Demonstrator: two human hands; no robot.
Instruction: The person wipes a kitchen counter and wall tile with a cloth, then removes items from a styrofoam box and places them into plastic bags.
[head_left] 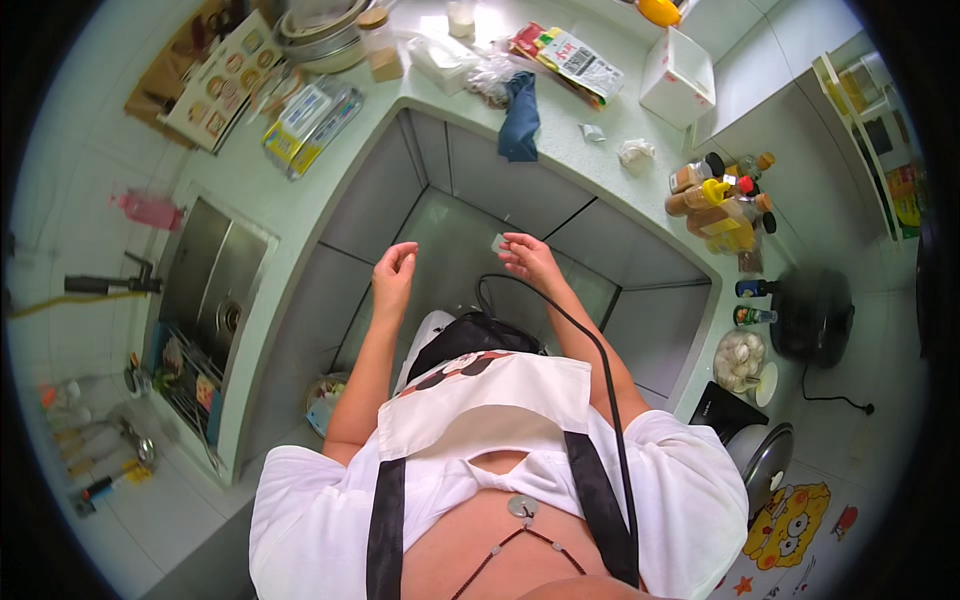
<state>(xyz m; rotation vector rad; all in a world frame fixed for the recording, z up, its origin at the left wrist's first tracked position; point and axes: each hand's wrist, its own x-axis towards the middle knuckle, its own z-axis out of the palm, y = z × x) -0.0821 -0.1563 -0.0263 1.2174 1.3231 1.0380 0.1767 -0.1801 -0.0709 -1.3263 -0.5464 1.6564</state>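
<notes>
My left hand (pixel 393 277) hangs over the floor in front of the apron, its thumb and fingers brought together. Whether anything is pinched there is too small to tell. Across from it, my right hand (pixel 532 264) has its fingertips closed on a small pale piece (pixel 497 242), whose kind I cannot make out. A gap separates the two hands, and neither touches the counter. Below them are the white apron (pixel 490 395) and a black item (pixel 475 340) at my waist. A black cable (pixel 590 345) runs past my right forearm.
The pale counter (pixel 400 90) curves around me. A dark blue cloth (pixel 519 118) drapes over its far edge, beside a food packet (pixel 575 65). A steel sink (pixel 205 280) is at left. Sauce bottles (pixel 725 210), a garlic jar (pixel 738 360) and a black appliance (pixel 812 315) stand at right.
</notes>
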